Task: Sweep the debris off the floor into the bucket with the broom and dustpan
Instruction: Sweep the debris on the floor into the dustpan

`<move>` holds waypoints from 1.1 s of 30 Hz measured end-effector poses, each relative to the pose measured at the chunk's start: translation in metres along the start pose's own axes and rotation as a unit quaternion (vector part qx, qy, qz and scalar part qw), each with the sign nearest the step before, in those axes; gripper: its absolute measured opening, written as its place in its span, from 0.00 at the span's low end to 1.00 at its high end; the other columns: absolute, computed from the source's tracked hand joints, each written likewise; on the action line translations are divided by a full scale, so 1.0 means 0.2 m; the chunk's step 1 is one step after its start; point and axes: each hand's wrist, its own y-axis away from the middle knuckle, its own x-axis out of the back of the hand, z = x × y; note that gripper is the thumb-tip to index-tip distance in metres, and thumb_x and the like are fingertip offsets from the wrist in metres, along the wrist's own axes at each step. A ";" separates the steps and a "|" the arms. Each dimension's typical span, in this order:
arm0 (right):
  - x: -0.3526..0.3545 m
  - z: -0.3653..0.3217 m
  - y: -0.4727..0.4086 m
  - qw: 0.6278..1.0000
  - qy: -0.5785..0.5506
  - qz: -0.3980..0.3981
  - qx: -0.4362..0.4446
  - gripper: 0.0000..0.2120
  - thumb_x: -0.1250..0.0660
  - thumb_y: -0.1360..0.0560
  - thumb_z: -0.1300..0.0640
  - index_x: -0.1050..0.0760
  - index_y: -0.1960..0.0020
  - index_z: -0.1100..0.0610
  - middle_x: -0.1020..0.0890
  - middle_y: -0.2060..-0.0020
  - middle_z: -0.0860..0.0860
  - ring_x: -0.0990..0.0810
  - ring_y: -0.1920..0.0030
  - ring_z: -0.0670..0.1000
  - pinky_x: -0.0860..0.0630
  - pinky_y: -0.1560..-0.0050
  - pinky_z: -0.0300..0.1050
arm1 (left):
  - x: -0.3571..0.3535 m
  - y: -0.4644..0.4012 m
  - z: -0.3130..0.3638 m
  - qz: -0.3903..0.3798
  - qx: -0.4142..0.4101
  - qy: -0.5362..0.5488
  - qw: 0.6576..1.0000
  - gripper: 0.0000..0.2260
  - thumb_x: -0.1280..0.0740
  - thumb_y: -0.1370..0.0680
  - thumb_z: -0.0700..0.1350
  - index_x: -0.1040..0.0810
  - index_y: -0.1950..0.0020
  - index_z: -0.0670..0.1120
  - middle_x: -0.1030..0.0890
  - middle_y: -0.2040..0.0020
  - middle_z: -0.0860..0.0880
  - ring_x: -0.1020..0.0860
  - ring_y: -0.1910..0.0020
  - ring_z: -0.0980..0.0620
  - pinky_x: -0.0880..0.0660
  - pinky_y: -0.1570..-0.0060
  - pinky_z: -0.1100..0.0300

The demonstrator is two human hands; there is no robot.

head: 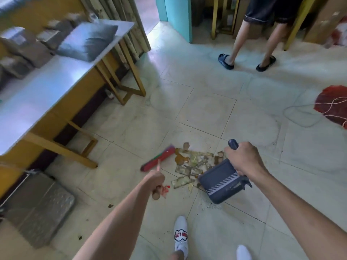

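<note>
A pile of debris (191, 164), brown scraps and pale wrappers, lies on the tiled floor in front of me. My left hand (155, 180) is closed around the thin handle of a broom whose red and green head (159, 160) rests just left of the pile. My right hand (243, 158) grips the dark blue handle of a dustpan (220, 182), which stands on the floor at the pile's right edge, touching the scraps. No bucket is in view.
A yellow-framed table (47, 87) with a white top holds boxes and a cushion at the left. A grey metal tray (39, 207) lies on the floor below it. Another person's legs (247, 42) stand at the back. A red mat (332, 106) and cable lie right. My white shoe (181, 235) is near.
</note>
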 end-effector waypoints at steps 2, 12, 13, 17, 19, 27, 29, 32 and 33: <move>0.02 0.03 0.01 1.000 -0.007 -0.019 0.015 0.17 0.35 0.25 0.57 0.30 0.72 0.57 0.27 0.77 0.52 0.30 0.81 0.51 0.39 0.86 0.32 | -0.09 0.13 0.04 -0.012 -0.027 0.012 0.999 0.29 0.53 0.21 0.32 0.46 0.19 0.45 0.22 0.69 0.39 0.25 0.83 0.52 0.36 0.86 0.66; 0.09 0.14 0.20 0.993 -0.029 -0.098 0.053 0.15 0.35 0.24 0.53 0.21 0.57 0.65 0.19 0.62 0.59 0.21 0.66 0.58 0.17 0.61 0.58 | -0.27 0.62 -0.27 0.042 0.076 0.191 0.978 0.17 0.46 0.19 0.37 0.24 0.63 0.34 0.20 0.77 0.43 0.31 0.85 0.51 0.38 0.85 0.65; 0.10 0.14 0.21 0.993 -0.029 -0.099 0.059 0.15 0.35 0.24 0.53 0.21 0.57 0.65 0.19 0.63 0.59 0.21 0.66 0.57 0.17 0.61 0.58 | -0.32 0.63 -0.28 0.060 0.083 0.192 0.976 0.17 0.47 0.19 0.37 0.24 0.61 0.32 0.20 0.77 0.42 0.30 0.87 0.52 0.37 0.86 0.66; 0.12 0.20 0.24 0.993 -0.020 -0.093 0.071 0.14 0.34 0.25 0.53 0.25 0.65 0.59 0.20 0.68 0.55 0.22 0.70 0.54 0.15 0.63 0.58 | -0.58 0.61 -0.19 0.088 0.087 0.215 0.969 0.23 0.52 0.20 0.34 0.41 0.23 0.35 0.18 0.57 0.35 0.35 0.90 0.55 0.40 0.87 0.70; 0.15 0.25 0.26 0.993 -0.021 -0.089 0.078 0.14 0.35 0.26 0.53 0.27 0.69 0.57 0.21 0.70 0.54 0.23 0.71 0.55 0.17 0.64 0.59 | -0.74 0.61 -0.11 0.041 0.081 0.263 0.960 0.27 0.55 0.18 0.35 0.55 0.19 0.45 0.19 0.51 0.33 0.37 0.90 0.57 0.41 0.88 0.70; 0.40 0.44 0.35 0.989 -0.043 -0.109 0.084 0.14 0.35 0.25 0.55 0.29 0.69 0.57 0.24 0.72 0.53 0.28 0.77 0.52 0.30 0.76 0.42 | -0.82 0.90 0.05 -0.128 0.062 0.388 0.911 0.12 0.51 0.16 0.36 0.31 0.40 0.36 0.25 0.69 0.43 0.33 0.88 0.57 0.40 0.90 0.68; 0.45 0.40 0.36 0.988 -0.067 -0.116 0.082 0.13 0.35 0.25 0.56 0.27 0.67 0.59 0.23 0.70 0.55 0.27 0.75 0.53 0.31 0.75 0.42 | -0.63 0.95 0.01 -0.142 0.081 0.453 0.876 0.13 0.54 0.18 0.34 0.32 0.54 0.38 0.28 0.76 0.43 0.34 0.88 0.56 0.42 0.91 0.69; 0.47 0.35 0.37 0.986 -0.085 -0.121 0.078 0.12 0.36 0.25 0.56 0.25 0.65 0.59 0.23 0.70 0.55 0.28 0.78 0.51 0.35 0.82 0.35 | -0.41 0.98 0.02 -0.144 0.108 0.515 0.838 0.13 0.54 0.18 0.36 0.32 0.55 0.38 0.29 0.76 0.43 0.33 0.88 0.54 0.39 0.91 0.69; 0.46 0.34 0.37 0.986 -0.085 -0.123 0.077 0.11 0.36 0.26 0.56 0.25 0.65 0.60 0.22 0.71 0.55 0.28 0.79 0.50 0.36 0.84 0.33 | -0.36 0.96 0.03 -0.141 0.103 0.503 0.847 0.13 0.54 0.18 0.36 0.33 0.55 0.38 0.29 0.76 0.43 0.33 0.88 0.54 0.38 0.91 0.69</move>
